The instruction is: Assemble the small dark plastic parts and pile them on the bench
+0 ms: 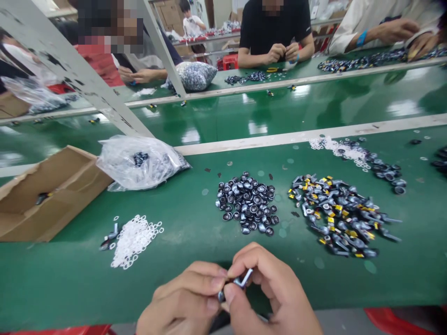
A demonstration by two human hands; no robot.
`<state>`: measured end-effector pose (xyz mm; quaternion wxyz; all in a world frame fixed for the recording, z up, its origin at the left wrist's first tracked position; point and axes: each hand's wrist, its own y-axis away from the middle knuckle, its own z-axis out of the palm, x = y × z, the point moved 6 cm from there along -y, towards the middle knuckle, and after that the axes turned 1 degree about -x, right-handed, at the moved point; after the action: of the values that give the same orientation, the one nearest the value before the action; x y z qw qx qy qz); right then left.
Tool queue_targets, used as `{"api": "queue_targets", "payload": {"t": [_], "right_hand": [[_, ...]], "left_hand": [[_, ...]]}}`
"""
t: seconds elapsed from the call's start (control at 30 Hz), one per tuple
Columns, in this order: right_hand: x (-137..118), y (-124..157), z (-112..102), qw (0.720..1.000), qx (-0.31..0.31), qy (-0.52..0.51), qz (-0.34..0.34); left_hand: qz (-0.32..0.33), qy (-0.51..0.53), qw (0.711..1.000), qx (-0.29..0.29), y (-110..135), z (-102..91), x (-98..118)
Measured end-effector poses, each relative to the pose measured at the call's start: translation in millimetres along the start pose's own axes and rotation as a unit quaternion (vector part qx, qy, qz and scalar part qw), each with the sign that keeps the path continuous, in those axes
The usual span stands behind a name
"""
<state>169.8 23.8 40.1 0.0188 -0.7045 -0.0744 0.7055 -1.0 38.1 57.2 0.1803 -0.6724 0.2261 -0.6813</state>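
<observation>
My left hand (185,302) and my right hand (272,293) meet at the near edge of the green table (195,223). Both pinch one small metal part (240,281), a silver stem with a dark round end. Just beyond my hands lies a pile of dark round caps (247,202). To its right lies a pile of metal pieces with yellow tags (342,216). A heap of small white rings (134,239) lies to the left, with a few dark parts (108,237) beside it.
An open cardboard box (45,195) and a clear plastic bag of parts (139,163) sit at the left. More rings and caps (363,158) lie at the far right. Beyond a glossy green conveyor belt (265,111), other people work at their own piles.
</observation>
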Motion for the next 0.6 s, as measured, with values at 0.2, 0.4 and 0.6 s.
{"api": "queue_targets", "payload": {"t": [0.2,0.4,0.6], "right_hand": [[-17.6,-4.4,-10.4,0.995,-0.024,0.034,-0.091],[-22.2,-6.7,-16.2,0.989,-0.086,0.077,-0.090],[-20.9,0.5,-14.1,0.982,-0.059,0.131,-0.123]], "left_hand": [[-0.157,0.163,0.974,0.015,11.8,8.3,-27.2],[-0.189,0.171,0.967,-0.005,8.6,10.4,-28.3],[-0.129,0.133,0.981,-0.061,1.2,9.9,-23.4]]}}
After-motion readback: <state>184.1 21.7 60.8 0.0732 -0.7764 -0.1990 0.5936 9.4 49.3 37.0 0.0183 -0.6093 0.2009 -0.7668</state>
